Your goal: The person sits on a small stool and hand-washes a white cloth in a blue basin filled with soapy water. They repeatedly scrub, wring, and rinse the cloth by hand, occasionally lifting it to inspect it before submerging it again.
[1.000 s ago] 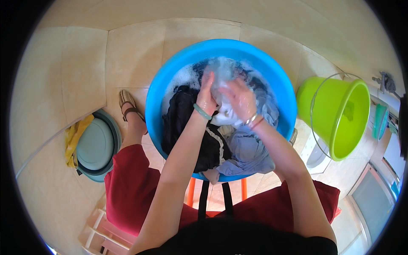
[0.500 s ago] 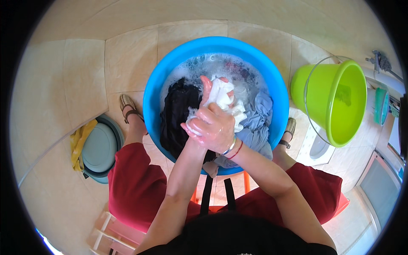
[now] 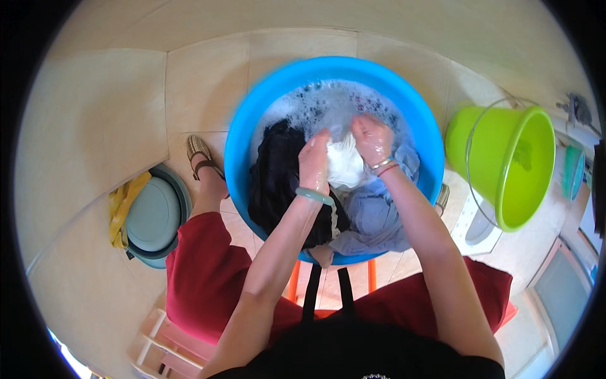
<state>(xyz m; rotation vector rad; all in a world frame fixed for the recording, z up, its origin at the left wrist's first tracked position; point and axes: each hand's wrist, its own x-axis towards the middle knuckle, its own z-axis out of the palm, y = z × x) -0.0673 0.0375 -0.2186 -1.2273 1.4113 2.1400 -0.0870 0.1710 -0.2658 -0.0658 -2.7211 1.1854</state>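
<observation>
At frame centre, our left hand (image 3: 314,161) and right hand (image 3: 374,139) clench a white cloth (image 3: 344,165) over the blue basin (image 3: 252,120); we judge firm, short rubs work best.

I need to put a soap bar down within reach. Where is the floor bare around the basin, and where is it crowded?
Bare tiled floor lies beyond the blue basin and to its left, above the grey-green tub. The right is crowded: the green bucket stands close beside the basin. Inside, both hands, left hand and right hand, grip a white cloth among dark laundry.
</observation>
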